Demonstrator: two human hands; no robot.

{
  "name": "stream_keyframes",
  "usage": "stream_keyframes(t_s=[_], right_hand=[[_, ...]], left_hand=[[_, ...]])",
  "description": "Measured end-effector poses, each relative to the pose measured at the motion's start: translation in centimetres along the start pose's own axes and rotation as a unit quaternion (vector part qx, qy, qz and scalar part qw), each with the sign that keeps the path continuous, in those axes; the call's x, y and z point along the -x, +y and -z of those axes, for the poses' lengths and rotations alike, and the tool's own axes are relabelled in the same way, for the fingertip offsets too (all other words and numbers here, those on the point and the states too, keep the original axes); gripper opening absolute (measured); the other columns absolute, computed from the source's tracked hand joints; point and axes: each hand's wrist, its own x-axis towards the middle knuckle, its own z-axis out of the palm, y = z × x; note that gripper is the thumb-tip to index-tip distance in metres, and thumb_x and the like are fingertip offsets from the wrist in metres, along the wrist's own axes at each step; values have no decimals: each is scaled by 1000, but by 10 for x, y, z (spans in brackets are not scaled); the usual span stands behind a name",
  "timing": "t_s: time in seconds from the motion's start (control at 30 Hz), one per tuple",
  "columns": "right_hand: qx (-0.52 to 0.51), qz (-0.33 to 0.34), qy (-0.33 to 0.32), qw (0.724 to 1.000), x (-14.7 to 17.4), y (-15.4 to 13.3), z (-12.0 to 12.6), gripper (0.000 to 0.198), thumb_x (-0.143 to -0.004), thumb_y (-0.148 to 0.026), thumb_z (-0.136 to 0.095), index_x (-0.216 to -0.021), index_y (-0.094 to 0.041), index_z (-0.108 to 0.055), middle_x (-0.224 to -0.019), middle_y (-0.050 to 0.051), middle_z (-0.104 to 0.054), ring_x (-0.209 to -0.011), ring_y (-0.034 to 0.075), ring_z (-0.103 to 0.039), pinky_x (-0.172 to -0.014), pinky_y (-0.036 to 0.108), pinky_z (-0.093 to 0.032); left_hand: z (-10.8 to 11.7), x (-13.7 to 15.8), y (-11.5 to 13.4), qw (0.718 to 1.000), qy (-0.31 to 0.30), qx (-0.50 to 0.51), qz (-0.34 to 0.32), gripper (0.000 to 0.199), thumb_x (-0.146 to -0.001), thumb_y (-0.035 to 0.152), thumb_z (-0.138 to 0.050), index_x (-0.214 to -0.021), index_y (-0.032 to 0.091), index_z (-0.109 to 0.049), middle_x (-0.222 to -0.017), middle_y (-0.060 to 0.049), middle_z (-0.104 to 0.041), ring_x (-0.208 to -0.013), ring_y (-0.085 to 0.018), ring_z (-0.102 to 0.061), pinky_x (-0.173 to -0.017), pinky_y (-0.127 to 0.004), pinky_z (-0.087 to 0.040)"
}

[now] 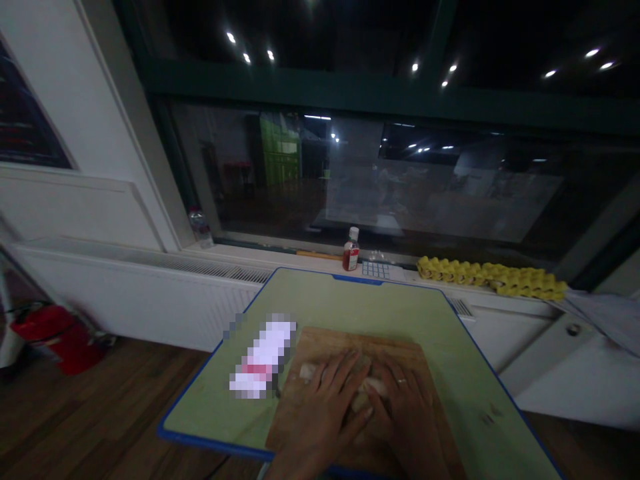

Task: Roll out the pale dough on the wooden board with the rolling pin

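My left hand [325,400] lies over the wooden board [390,347], its fingers stretched out and somewhat spread. Beside it, my right hand [407,400] rests in the same way, with a ring on one finger. Both press down on pale, dough-like material [361,400] that shows between them. A whitish end [307,371] of the same look sticks out past the left fingers. Most of it is hidden under my palms and fingers, so I cannot tell whether it is one piece. Neither hand is closed around anything.
The board lies on a green table [320,293] with a blue edge. A lit, blurred-out screen [265,357] is left of the board. On the sill stand a bottle of red liquid [351,250], a yellow egg tray [490,277] and a clear bottle [201,227]. A red bucket [60,337] is on the floor.
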Motion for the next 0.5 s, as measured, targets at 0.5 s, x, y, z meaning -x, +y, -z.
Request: stream_keyframes(t_s=[0.5], right_hand=[[-48,-86,-49,994,0,16,4,27,-95,-30,-48,-116,-26,-66,-120,5,-67,-109,23,-61,-97,39,-42]], left_hand=[[1,6,2,996,51,53,58,76,-73,45,-73,-140,23,-46,-141,-11,-47,-131,-32,-43,-106,-47,-41]])
